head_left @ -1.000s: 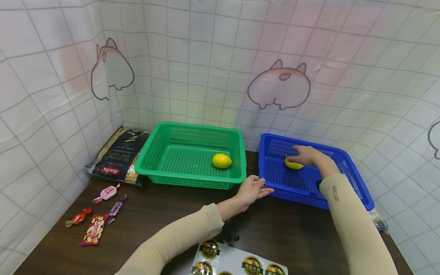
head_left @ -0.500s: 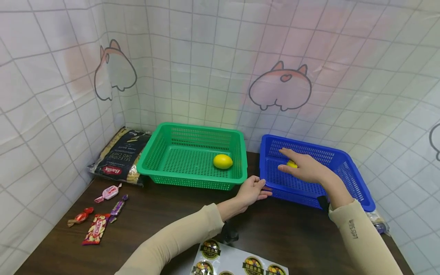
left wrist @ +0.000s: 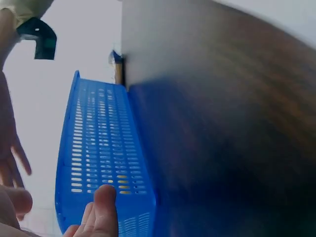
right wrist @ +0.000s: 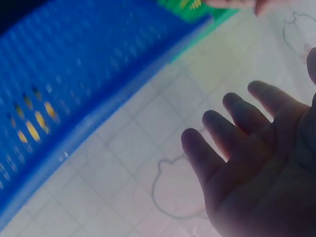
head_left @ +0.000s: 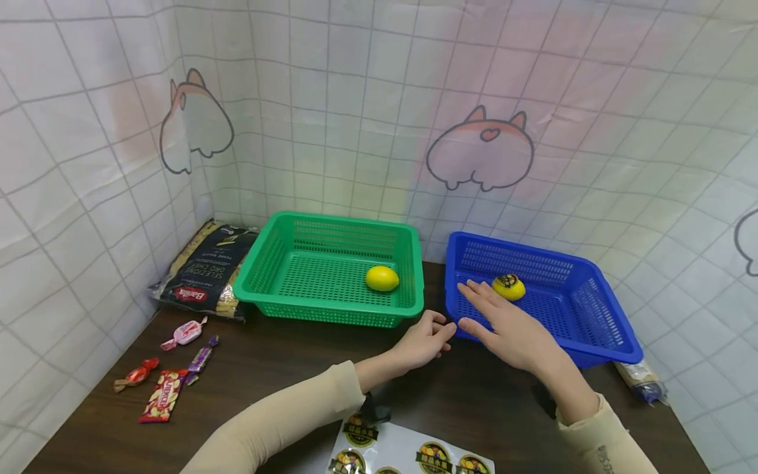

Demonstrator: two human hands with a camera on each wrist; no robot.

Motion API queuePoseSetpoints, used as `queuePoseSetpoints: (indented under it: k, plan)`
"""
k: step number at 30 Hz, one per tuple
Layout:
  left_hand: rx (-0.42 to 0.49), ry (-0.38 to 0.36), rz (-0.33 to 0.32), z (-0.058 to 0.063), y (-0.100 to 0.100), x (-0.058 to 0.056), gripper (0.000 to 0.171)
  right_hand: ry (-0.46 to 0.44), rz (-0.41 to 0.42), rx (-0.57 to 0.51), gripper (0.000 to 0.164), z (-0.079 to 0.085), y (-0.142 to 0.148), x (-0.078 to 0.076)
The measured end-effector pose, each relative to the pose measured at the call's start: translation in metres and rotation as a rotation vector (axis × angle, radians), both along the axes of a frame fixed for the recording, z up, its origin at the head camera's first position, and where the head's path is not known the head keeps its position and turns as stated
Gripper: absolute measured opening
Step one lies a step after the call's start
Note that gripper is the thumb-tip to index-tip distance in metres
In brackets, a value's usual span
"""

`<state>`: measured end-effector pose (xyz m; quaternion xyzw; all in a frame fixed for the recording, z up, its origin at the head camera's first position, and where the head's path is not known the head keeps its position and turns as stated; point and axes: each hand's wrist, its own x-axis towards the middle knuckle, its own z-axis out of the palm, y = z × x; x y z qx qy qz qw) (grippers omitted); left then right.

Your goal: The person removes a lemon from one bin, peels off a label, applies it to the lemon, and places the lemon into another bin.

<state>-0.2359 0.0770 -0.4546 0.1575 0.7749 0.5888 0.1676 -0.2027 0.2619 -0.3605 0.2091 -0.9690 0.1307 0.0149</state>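
A blue basket (head_left: 592, 309) holds a yellow lemon (head_left: 514, 291) with a dark round sticker (head_left: 507, 281) on its top. My right hand (head_left: 514, 329) is spread above the basket's front edge, fingers straight and nothing in them. Close by the basket's front left corner is my left hand (head_left: 422, 341), its fingers loosely bent and holding nothing. In the left wrist view the left fingers (left wrist: 104, 210) overlap the basket's end wall. A second lemon (head_left: 381, 278), with no sticker showing, lies in the green basket (head_left: 328, 308) to the left.
A white sheet of round stickers (head_left: 403, 444) lies at the table's front. Leftward are several wrapped sweets (head_left: 162, 395) and a black pasta bag (head_left: 204, 270). Another packet (head_left: 642, 380) sticks out beside the blue basket. A gridded curtain (head_left: 355, 99) hangs behind.
My right hand has drawn back from over the lemon toward the front left, uncovering its sticker. My left hand has come off the blue basket's corner and moved slightly left and down.
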Motion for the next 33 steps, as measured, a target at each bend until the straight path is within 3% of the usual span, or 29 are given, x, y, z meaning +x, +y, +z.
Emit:
queuePoseSetpoints:
  k: [5,9,20,23,27,30,33]
  plan:
    - [-0.077,0.064,-0.046,-0.004,-0.016,0.011,0.048,-0.001,-0.018,-0.015,0.066,-0.020,-0.008,0.009]
    - [-0.093,0.074,-0.057,-0.011,-0.028,0.016,0.045,-0.012,-0.022,-0.026,0.068,-0.032,-0.013,0.014]
    - [-0.128,0.164,-0.086,-0.015,-0.070,0.025,0.041,0.001,0.001,-0.049,0.068,-0.042,-0.027,0.018]
    - [-0.072,0.111,-0.066,-0.014,-0.081,0.026,0.041,-0.007,0.003,-0.052,0.068,-0.044,-0.030,0.018]
    - [0.019,0.038,0.013,-0.013,-0.094,0.023,0.045,-0.009,0.002,-0.054,0.068,-0.043,-0.033,0.017]
    - [0.009,0.064,0.054,-0.012,-0.103,0.020,0.044,0.009,0.007,-0.048,0.067,-0.041,-0.035,0.016]
    - [-0.010,0.097,0.049,-0.010,-0.111,0.020,0.041,0.033,0.012,-0.045,0.067,-0.039,-0.039,0.015]
